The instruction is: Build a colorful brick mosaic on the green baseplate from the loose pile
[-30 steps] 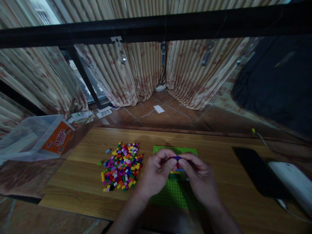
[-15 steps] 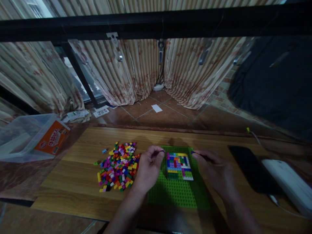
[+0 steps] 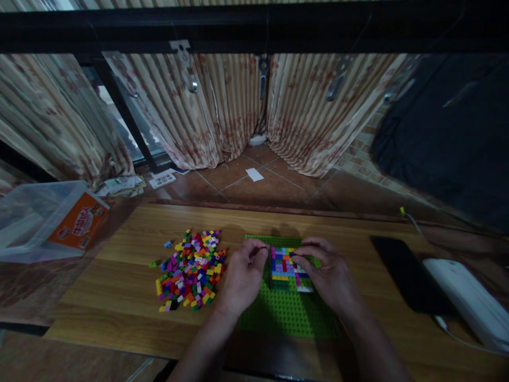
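Note:
A green studded baseplate [image 3: 294, 318] lies on the wooden table, with a block of many-coloured toy bricks [image 3: 281, 268] built on its upper part. My left hand [image 3: 245, 270] is at the block's left edge, thumb and forefinger pinched on a small dark toy brick [image 3: 265, 248]. Over the block's right side reaches my right hand [image 3: 328, 270], its fingertips closed around a small dark blue toy brick [image 3: 293, 254] at the block's surface. Whether that brick touches the others I cannot tell. The right hand's fingers hide part of the block.
A heap of loose toy bricks [image 3: 194, 268] covers the table left of the baseplate. On the right lie a black phone [image 3: 409, 276] and a white device [image 3: 465, 297] with a cable. A clear plastic bin [image 3: 40, 217] stands beyond the table's left end.
My right hand has moved left, from beside the block to over it, carrying the small dark blue brick. My left hand has stayed nearly in place. The view has shifted slightly.

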Available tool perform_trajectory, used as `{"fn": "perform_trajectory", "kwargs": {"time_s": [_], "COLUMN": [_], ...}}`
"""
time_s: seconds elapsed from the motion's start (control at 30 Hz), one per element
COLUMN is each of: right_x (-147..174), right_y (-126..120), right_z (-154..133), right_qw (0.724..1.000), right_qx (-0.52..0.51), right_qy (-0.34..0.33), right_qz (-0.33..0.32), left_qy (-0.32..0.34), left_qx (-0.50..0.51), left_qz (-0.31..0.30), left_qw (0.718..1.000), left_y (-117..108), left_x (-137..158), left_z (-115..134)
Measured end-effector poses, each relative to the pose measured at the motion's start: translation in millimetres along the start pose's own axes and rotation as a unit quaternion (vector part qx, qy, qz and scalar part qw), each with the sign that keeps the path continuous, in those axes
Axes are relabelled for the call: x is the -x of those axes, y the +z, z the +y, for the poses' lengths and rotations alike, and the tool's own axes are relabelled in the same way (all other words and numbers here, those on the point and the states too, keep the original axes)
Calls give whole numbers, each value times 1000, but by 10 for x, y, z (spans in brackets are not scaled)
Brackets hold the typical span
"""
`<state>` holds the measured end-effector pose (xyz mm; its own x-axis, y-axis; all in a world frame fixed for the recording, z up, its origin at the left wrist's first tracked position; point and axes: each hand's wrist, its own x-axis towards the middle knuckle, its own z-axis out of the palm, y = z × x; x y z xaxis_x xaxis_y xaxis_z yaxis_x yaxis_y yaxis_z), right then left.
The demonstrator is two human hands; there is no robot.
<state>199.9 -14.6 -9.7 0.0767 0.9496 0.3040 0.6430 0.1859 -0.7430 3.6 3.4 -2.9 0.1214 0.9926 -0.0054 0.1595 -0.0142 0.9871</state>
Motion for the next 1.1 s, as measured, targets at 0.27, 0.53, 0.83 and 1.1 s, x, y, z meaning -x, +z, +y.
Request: {"fn": "perform_trajectory", "kwargs": {"time_s": [0.27,0.53,0.83,1.1], "right_x": [-49,-55,-43,-40], "right_y": [77,98,69,121], "right_z": [37,53,12,-47], "right_qw": [996,974,963,968], "right_qx": [-69,-149,-180,-145], "right_qy": [60,168,198,206], "right_qz": [-3,-14,-6,-25], "left_qy": [-11,-27,-21,-17], "left_qx": [11,30,16,16], "left_qz": [6,7,0,1], "left_qw": [1000,999,1000,1000], "left_y": [37,43,32,37], "left_x": [36,41,55,48], "left_z": [49,94,82,56]}}
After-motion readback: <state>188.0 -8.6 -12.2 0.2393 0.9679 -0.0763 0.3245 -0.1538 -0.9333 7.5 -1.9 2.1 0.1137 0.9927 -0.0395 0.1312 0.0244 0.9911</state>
